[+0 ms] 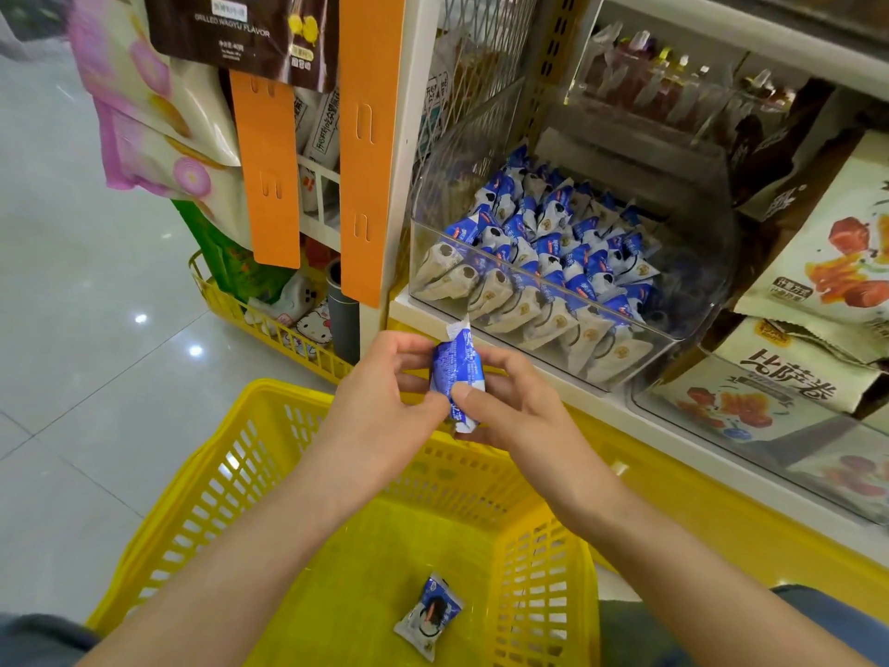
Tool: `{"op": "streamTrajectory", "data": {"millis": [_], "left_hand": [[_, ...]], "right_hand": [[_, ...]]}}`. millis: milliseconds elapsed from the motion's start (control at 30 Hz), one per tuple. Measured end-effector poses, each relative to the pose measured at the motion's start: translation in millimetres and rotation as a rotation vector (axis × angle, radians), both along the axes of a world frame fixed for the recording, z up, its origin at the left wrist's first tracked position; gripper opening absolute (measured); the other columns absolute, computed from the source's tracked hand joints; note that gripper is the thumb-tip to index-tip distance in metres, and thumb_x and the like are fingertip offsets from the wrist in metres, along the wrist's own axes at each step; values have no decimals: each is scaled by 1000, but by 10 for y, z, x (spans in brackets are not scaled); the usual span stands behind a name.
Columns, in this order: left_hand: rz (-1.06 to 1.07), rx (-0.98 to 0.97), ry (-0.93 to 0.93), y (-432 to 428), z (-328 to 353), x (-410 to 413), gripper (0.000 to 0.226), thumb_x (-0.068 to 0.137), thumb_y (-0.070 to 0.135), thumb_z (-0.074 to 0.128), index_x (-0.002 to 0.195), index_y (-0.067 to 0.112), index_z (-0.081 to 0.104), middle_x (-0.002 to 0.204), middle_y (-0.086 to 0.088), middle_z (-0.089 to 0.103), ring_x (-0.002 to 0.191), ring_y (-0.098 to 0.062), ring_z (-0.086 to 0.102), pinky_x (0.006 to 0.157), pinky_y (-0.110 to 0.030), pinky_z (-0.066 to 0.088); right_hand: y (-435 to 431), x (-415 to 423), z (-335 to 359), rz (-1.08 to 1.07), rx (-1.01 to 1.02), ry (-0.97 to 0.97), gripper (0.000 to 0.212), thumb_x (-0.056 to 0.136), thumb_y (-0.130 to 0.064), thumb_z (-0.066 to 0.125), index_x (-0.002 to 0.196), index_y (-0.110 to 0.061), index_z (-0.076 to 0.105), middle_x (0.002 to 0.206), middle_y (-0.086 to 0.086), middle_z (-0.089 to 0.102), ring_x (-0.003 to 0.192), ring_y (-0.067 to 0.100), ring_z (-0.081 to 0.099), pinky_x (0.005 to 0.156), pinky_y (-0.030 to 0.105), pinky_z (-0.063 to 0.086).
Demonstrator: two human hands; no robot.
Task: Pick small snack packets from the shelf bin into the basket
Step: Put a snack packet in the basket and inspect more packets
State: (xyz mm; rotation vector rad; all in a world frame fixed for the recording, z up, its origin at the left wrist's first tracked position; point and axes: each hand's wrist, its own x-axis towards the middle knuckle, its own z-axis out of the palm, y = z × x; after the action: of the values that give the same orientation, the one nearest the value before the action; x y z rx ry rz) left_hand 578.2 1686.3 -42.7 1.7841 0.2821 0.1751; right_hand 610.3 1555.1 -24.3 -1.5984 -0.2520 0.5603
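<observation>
Two hands meet on a single blue-and-white snack packet [456, 373], held upright above the far rim of the yellow basket [269, 394] and just in front of the shelf edge. The left hand [380, 394] has its fingers curled round the packet's left side, with the thumb tip at its lower edge. The right hand [512, 406] pinches it from the other side, with the thumb pressed on the lower front and the fingers bent behind. Neither hand is slack; both grasp the same packet, whose crimped white top sticks up past the fingers.

Below the forearms, a second small packet [429, 616] lies flat on the basket floor, near the right wall.

Beyond the hands, the clear plastic shelf bin [697, 281] sits on the white shelf. It holds a heap of blue-and-white packets [553, 238], with a row of pale beige packets [505, 303] leaning against its front wall.

To the right of the bin stand large snack bags [827, 243] printed with red pieces. Above it is another clear bin of wrapped sweets [649, 84].

To the left, orange display strips [267, 170] hang down the shelf end. A second yellow basket [269, 324] of goods stands under them on the glossy tiled floor [72, 281].
</observation>
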Motion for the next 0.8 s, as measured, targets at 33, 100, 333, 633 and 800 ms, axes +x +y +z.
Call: {"op": "streamTrajectory", "data": {"millis": [33, 100, 333, 633, 800], "left_hand": [[-8, 2, 9, 9, 2, -4, 39, 78, -1, 62, 102, 27, 50, 101, 10, 62, 92, -8, 62, 78, -25, 51], [-26, 10, 13, 28, 16, -8, 38, 80, -3, 59, 105, 24, 52, 105, 6, 63, 94, -10, 62, 81, -27, 52], [-43, -360, 10, -56, 139, -49, 18, 93, 9, 48, 98, 21, 60, 87, 5, 70, 78, -2, 67, 69, -20, 56], [135, -320, -26, -30, 141, -17, 2, 91, 11, 54, 90, 10, 56, 81, -3, 68, 71, -11, 67, 65, -26, 54], [171, -395, -64, -25, 148, -5, 5, 93, 10, 50, 93, 8, 55, 89, -12, 69, 78, -19, 64, 64, -27, 54]], "right_hand": [[-1, 1, 0, 5, 0, 3, 31, 89, -9, 55, 118, -17, 49, 107, 8, 67, 78, 6, 65, 69, 20, 53], [-5, 12, -2, 19, 8, 0, 28, 90, -8, 54, 115, -18, 49, 103, 4, 68, 77, 4, 65, 69, 20, 53], [-8, 2, -58, -55, -267, -370, 45, 78, -22, 71, 115, -27, 45, 106, -16, 56, 90, -5, 57, 78, 16, 50], [20, -36, -69, 27, -388, -626, 61, 77, -29, 72, 127, -23, 39, 120, -7, 50, 109, -1, 48, 92, 14, 42], [18, 76, -31, 5, -124, -218, 11, 88, -19, 58, 96, -28, 57, 95, -6, 68, 78, 1, 64, 70, 21, 55]]}}
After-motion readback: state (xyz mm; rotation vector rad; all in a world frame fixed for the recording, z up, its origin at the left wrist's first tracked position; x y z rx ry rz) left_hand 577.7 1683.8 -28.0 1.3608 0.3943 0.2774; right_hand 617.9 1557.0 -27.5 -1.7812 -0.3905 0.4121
